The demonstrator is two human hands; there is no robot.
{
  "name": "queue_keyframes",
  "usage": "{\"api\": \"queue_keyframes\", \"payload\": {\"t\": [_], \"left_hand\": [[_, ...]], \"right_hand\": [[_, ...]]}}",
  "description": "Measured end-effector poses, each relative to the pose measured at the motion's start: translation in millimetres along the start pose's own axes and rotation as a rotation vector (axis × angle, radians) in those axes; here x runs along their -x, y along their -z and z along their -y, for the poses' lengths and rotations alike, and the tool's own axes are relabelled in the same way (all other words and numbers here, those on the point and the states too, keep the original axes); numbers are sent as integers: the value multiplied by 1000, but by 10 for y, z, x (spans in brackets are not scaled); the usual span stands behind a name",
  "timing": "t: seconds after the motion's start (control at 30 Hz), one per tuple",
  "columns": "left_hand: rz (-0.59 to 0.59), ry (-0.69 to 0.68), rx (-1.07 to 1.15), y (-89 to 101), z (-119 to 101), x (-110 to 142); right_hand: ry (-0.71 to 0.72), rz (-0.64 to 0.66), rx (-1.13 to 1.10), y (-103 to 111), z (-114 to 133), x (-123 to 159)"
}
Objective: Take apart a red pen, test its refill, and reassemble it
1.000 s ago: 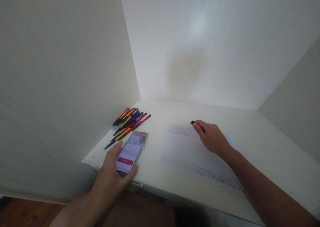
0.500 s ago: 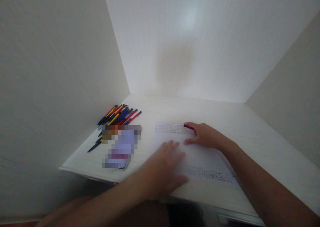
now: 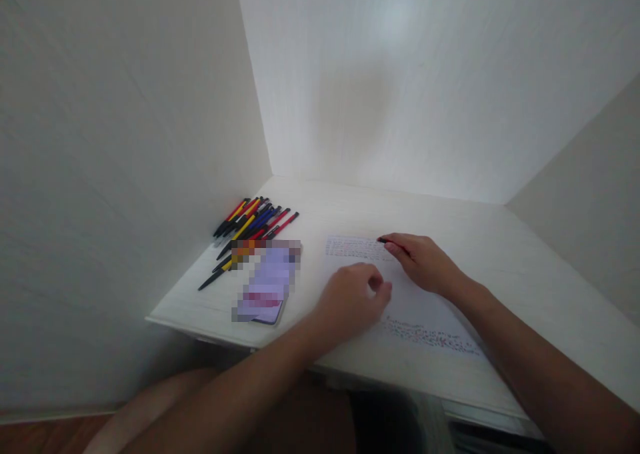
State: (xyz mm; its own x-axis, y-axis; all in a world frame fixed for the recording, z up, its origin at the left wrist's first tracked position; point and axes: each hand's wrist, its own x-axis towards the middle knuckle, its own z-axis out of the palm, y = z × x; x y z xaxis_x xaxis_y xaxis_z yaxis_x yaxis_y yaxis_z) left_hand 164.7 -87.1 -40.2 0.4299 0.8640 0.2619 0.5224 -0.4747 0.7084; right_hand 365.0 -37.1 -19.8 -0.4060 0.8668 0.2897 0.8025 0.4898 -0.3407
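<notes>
My right hand [image 3: 419, 259] is closed round a red and black pen [image 3: 382, 240] at the far part of a white sheet of paper [image 3: 407, 301]. Only the pen's dark end and a bit of its barrel show; the rest is covered by my fingers. Handwritten lines run along the sheet's far and near edges. My left hand [image 3: 350, 301] is over the sheet's left side, fingers curled in and thumb bent towards the index finger, with nothing visible in its grip. Whether it rests on the paper or hovers I cannot tell.
Several red, yellow, blue and black pens [image 3: 253, 224] lie in a loose pile by the left wall. Nearer me is a phone [image 3: 270, 284], partly pixelated. The white desk [image 3: 465, 224] is enclosed by panels at the left, back and right.
My left hand has gone from spread fingers to curled ones. My right thumb and fingers have closed more tightly round the pen. The view has shifted slightly, moving the desk items rightward.
</notes>
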Motion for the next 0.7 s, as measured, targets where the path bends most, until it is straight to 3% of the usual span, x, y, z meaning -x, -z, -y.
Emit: {"api": "queue_keyframes", "payload": {"t": [0.13,0.3,0.4,0.5,0.7], "left_hand": [[-84,151,247,28,59,-110],[-157,217,404,54,137,-33],[-163,207,296,79,112,-5],[-94,159,107,107,71,13],[4,30,-106,126,63,35]], "right_hand": [[117,40,103,-31,217,-32],[295,40,205,-88,321,5],[307,46,268,-96,317,72],[322,84,292,-71,288,145],[292,178,149,-21,248,213]]}}
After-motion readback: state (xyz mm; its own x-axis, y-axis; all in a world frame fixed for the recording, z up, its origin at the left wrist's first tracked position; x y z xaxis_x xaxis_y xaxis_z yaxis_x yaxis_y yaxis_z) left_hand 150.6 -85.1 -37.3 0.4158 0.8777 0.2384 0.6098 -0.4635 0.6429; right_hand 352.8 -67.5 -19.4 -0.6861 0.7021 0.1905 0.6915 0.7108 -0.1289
